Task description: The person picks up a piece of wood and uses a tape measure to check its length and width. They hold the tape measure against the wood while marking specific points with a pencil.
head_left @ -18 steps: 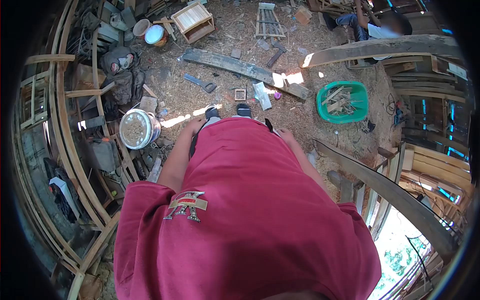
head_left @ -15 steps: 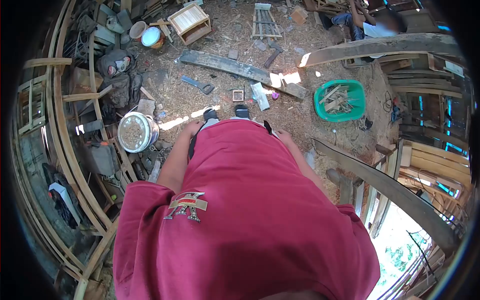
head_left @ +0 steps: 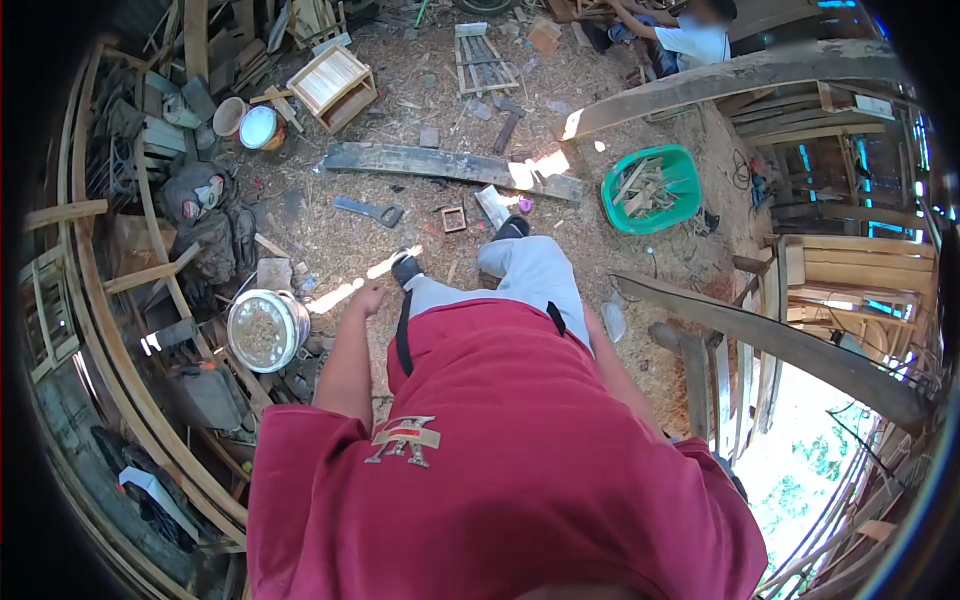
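Note:
My left hand (head_left: 368, 299) hangs beside my left hip above the floor, with its fingers curled and too small to make out. My right arm (head_left: 622, 378) reaches down along my other side, and its hand is hidden behind my leg and shirt. Ahead of my feet lie a hand saw (head_left: 370, 210) with a dark handle, a small square wooden frame (head_left: 454, 219) and a pale flat piece (head_left: 493, 207). Beyond them a long weathered plank (head_left: 430, 163) crosses the floor, and a hammer-like tool (head_left: 508, 125) rests past it.
A green tub (head_left: 653, 226) of wood scraps stands at the right. A lidded bucket (head_left: 262, 332) is at the left, near wooden framing (head_left: 130, 400). A large beam (head_left: 770, 345) slants at the right. Another person (head_left: 690, 42) sits at the upper right.
My legs have come into view, with one knee bent and the feet farther apart. My left hand has swung away from my hip. The view has shifted, and the other person sits more upright.

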Demonstrator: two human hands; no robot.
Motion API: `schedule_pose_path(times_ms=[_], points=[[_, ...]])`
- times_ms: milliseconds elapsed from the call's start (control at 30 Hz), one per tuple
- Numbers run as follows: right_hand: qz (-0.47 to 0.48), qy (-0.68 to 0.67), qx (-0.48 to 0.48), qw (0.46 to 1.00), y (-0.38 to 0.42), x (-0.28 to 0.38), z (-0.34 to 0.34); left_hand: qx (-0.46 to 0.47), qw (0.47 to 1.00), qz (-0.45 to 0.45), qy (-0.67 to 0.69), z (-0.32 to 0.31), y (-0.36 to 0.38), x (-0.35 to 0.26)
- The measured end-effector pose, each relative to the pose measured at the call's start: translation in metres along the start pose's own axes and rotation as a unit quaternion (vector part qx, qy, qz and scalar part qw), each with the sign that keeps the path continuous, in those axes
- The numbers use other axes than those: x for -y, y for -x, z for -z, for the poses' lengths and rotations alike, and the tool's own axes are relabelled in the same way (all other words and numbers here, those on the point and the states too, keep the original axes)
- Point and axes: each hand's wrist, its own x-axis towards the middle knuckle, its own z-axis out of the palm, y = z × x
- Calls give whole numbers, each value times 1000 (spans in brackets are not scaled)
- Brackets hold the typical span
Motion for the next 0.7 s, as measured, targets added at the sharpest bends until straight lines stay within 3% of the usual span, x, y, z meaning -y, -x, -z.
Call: schedule_pose_path(times_ms=[33, 67, 133, 200, 267, 367, 433, 467, 533, 600, 633, 667, 700], points=[[-22, 22, -13, 999, 8, 8, 8, -10, 1000, -12, 3, -11, -7, 7], [18, 41, 53, 998, -58, -32, 36, -15, 1000, -4, 7, -3, 7, -2], [67, 180, -12, 981, -44, 16, 63, -41, 999, 7, 2, 12, 20, -6], [94, 380, -35, 920, -131, 24, 101, -89, 993, 46, 63, 14, 30, -6], [82, 274, -7, 958, -147, 85, 108, -124, 982, 81, 113, 14, 41, -12], [149, 204, 55, 966, -219, 147, 102, -151, 962, 132, 187, 1, 72, -41], [222, 195, 101, 950, -270, 189, 92, -229, 954, 123, 149, -41, 53, -19], [253, 194, 123, 940, -285, 210, 81, -259, 926, 142, 236, -66, 51, -31], [338, 405, 131, 839, -310, 248, 70, -301, 851, 185, 389, -129, 67, -64], [412, 392, 244, 785, -210, 311, 82, -252, 873, 205, 364, -193, 85, -107], [414, 392, 249, 783, -203, 324, 94, -333, 899, 197, 204, -233, 90, -144], [419, 391, 252, 780, -199, 335, 104, -200, 953, 164, 158, -251, 101, -168], [426, 389, 255, 776, -200, 344, 110, -223, 934, 230, 161, -280, 115, -203]])
